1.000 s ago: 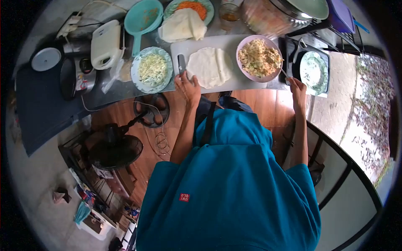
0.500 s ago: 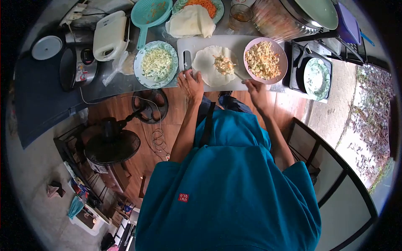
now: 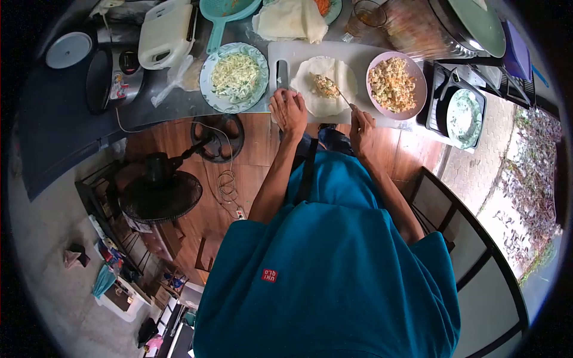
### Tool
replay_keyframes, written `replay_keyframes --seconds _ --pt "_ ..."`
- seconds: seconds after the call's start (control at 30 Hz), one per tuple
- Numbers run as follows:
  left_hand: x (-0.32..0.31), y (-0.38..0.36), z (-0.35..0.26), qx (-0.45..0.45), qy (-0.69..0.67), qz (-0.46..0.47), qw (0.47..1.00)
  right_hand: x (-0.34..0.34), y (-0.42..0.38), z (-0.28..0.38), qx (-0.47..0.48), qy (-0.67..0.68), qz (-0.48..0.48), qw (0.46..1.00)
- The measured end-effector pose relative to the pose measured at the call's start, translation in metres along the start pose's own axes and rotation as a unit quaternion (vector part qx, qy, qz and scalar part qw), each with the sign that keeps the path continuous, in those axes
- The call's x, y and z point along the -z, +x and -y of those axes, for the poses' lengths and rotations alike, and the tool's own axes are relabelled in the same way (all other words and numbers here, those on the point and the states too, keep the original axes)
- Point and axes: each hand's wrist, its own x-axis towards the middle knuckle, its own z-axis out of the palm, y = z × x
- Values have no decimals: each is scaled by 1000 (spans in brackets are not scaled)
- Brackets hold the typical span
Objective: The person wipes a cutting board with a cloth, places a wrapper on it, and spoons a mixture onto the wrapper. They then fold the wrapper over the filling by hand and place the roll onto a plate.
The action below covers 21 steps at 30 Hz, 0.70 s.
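My right hand (image 3: 362, 126) is closed around the handle of a spoon (image 3: 345, 98). The spoon's bowl end is at a small heap of chopped vegetable filling (image 3: 325, 86), on a round, pale, thin wrapper (image 3: 310, 101). Under the wrapper lies a white cutting board (image 3: 364, 56) with a dark handle slot at its left end. My left hand (image 3: 289, 111) rests with its fingers laid on the board's near left corner, beside that slot, holding nothing visible. A pink bowl (image 3: 371, 89) of mixed filling stands right of the wrapper. Left of the board sits a plate (image 3: 205, 83) of shredded cabbage.
Behind the board are a stack of wrappers (image 3: 289, 25), a turquoise strainer (image 3: 216, 33) and a glass (image 3: 367, 18). A white sandwich maker (image 3: 164, 36) stands far left. At right is a stove (image 3: 431, 101) with a pan and patterned plate. A black fan (image 3: 161, 194) stands behind on the left.
The view has shifted, so the counter appears farther right and higher. My right hand has come closer to the wrapper, and the spoon is angled more steeply at the filling. My left hand stays at the board's corner.
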Motion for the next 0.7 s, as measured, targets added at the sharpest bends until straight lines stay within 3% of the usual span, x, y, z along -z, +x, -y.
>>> replay_keyframes --seconds 0.1,0.27,0.4,0.47,0.5,0.57,0.7 --pt "1 3 -6 -6 -48 -11 999 5 3 2 6 -3 5 1000" --pt "1 -1 -7 101 -278 90 951 6 6 0 2 18 -7 1000" --pt "4 2 -19 88 -367 71 923 12 5 -2 19 23 -19 999" --pt "7 5 -25 168 -419 99 887 17 2 -4 24 20 -20 999" --pt "4 7 -24 166 -420 100 886 18 1 -6 14 10 -11 1000" --pt "4 12 -23 78 -325 96 937 21 -4 -5 2 1 -2 1000" --pt "9 13 -26 112 -314 113 936 17 -7 7 -50 26 28 998"
